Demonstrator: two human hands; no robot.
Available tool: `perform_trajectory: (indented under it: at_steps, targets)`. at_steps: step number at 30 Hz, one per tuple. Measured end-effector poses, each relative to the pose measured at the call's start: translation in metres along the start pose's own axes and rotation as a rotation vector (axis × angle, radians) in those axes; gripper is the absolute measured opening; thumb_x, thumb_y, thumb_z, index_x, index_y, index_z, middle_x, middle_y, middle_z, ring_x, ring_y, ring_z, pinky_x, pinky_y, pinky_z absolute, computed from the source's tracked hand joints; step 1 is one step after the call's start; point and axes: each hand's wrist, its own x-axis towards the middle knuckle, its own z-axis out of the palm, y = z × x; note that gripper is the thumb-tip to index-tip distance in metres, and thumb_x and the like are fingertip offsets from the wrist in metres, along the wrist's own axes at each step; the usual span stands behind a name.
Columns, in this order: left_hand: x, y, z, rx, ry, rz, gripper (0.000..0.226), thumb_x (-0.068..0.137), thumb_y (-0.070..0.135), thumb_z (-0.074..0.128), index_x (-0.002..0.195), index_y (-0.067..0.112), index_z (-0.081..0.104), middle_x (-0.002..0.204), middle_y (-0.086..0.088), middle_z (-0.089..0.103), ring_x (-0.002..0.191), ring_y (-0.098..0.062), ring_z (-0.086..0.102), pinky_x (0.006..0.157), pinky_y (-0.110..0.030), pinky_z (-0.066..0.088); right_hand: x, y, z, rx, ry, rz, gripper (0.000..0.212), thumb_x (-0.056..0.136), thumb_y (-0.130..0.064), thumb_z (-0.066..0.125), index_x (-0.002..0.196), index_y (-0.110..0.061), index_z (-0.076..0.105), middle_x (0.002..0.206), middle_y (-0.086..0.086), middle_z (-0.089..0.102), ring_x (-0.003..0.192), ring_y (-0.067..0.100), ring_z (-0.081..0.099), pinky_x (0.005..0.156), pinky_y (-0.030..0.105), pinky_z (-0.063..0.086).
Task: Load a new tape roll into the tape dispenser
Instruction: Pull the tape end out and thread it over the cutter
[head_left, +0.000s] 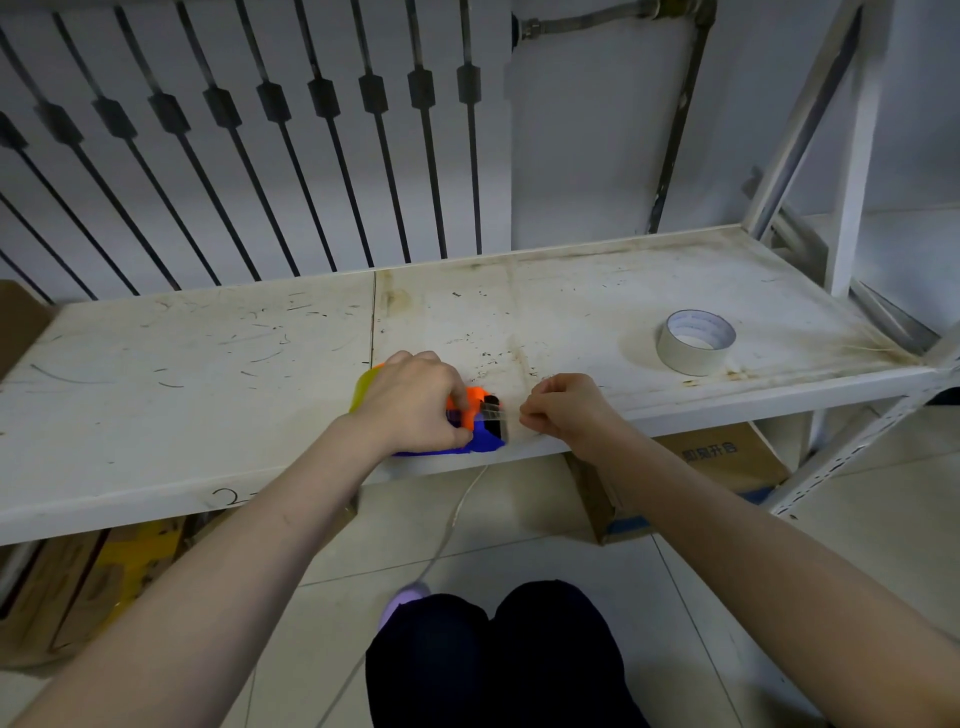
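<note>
A blue and orange tape dispenser (483, 434) lies near the front edge of the white shelf (208, 364). My left hand (410, 402) covers and grips it from above; a yellowish tape roll (363, 384) shows at its left end under my hand. A clear strip of tape (493, 408) runs from the dispenser's orange front to my right hand (563, 408), whose fingers pinch the strip's end just right of the dispenser. A second, white tape roll (695, 342) lies flat on the shelf at the right, apart from both hands.
The shelf's upright post (852, 218) and braces stand at the right end. Cardboard boxes (717, 467) sit on the floor below the shelf, and a white cable (457, 514) hangs down from its front edge. My knees (493, 654) are low in the frame.
</note>
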Motion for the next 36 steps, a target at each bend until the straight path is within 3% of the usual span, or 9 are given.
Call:
perform_trajectory:
  at_steps: [5, 11, 17, 20, 22, 26, 32, 36]
  targets:
    - [0.001, 0.0, 0.002, 0.029, 0.008, 0.005, 0.03, 0.067, 0.048, 0.06, 0.088, 0.031, 0.073, 0.094, 0.009, 0.069, 0.096, -0.014, 0.054, 0.08, -0.024, 0.03, 0.003, 0.004, 0.001, -0.013, 0.057, -0.023, 0.016, 0.079, 0.012, 0.061, 0.076, -0.002, 0.053, 0.074, 0.009, 0.054, 0.063, 0.018, 0.06, 0.074, 0.032, 0.059]
    - [0.003, -0.003, 0.007, 0.07, 0.002, 0.023, 0.031, 0.069, 0.047, 0.056, 0.088, 0.031, 0.073, 0.095, 0.008, 0.07, 0.096, -0.015, 0.054, 0.081, -0.026, 0.032, 0.004, 0.005, 0.003, -0.02, 0.104, -0.076, 0.023, 0.078, 0.011, 0.063, 0.071, -0.007, 0.049, 0.073, 0.01, 0.054, 0.061, 0.019, 0.06, 0.048, 0.016, 0.055]
    - [0.003, -0.006, 0.003, 0.144, -0.085, 0.108, 0.032, 0.075, 0.043, 0.052, 0.094, 0.027, 0.073, 0.099, 0.008, 0.069, 0.102, -0.017, 0.052, 0.079, -0.029, 0.029, 0.01, 0.011, 0.007, -0.033, 0.128, -0.08, 0.023, 0.079, 0.007, 0.066, 0.074, -0.009, 0.049, 0.073, 0.008, 0.054, 0.059, 0.017, 0.061, 0.06, 0.023, 0.058]
    - [0.005, -0.003, 0.0, 0.231, -0.147, 0.153, 0.027, 0.083, 0.03, 0.047, 0.094, 0.022, 0.07, 0.101, 0.005, 0.068, 0.103, -0.019, 0.05, 0.079, -0.03, 0.028, 0.015, 0.009, 0.01, -0.058, 0.147, -0.076, 0.024, 0.08, 0.007, 0.064, 0.073, -0.011, 0.049, 0.077, 0.005, 0.053, 0.062, 0.017, 0.06, 0.056, 0.021, 0.056]
    - [0.005, 0.004, -0.001, 0.312, -0.157, 0.166, 0.024, 0.085, 0.021, 0.046, 0.093, 0.022, 0.069, 0.099, 0.003, 0.068, 0.102, -0.02, 0.052, 0.083, -0.032, 0.029, 0.018, 0.008, 0.012, -0.089, 0.167, -0.077, 0.024, 0.08, 0.006, 0.063, 0.073, -0.012, 0.049, 0.079, 0.005, 0.052, 0.062, 0.015, 0.058, 0.053, 0.02, 0.055]
    - [0.005, 0.014, 0.001, 0.482, -0.145, 0.17, 0.024, 0.085, 0.012, 0.047, 0.09, 0.022, 0.068, 0.094, 0.003, 0.067, 0.101, -0.02, 0.055, 0.108, -0.042, 0.023, 0.024, 0.004, 0.016, -0.125, 0.174, -0.048, 0.021, 0.082, 0.005, 0.06, 0.074, -0.011, 0.049, 0.078, 0.004, 0.051, 0.058, 0.016, 0.057, 0.055, 0.023, 0.055]
    - [0.005, 0.027, 0.0, 0.656, -0.275, 0.175, 0.024, 0.089, 0.014, 0.05, 0.104, 0.021, 0.067, 0.112, -0.001, 0.063, 0.116, -0.022, 0.049, 0.115, -0.049, 0.014, 0.028, -0.004, 0.022, -0.223, 0.15, -0.093, 0.015, 0.082, 0.007, 0.058, 0.088, -0.005, 0.05, 0.08, 0.003, 0.049, 0.059, 0.014, 0.055, 0.055, 0.025, 0.056]
    - [-0.001, 0.031, 0.003, 0.772, -0.295, 0.191, 0.027, 0.09, 0.017, 0.05, 0.112, 0.018, 0.066, 0.118, -0.004, 0.061, 0.12, -0.024, 0.047, 0.116, -0.053, 0.006, 0.03, -0.003, 0.023, -0.279, 0.15, -0.133, 0.016, 0.082, 0.009, 0.057, 0.087, -0.005, 0.05, 0.077, 0.0, 0.046, 0.059, 0.014, 0.055, 0.074, 0.039, 0.06]
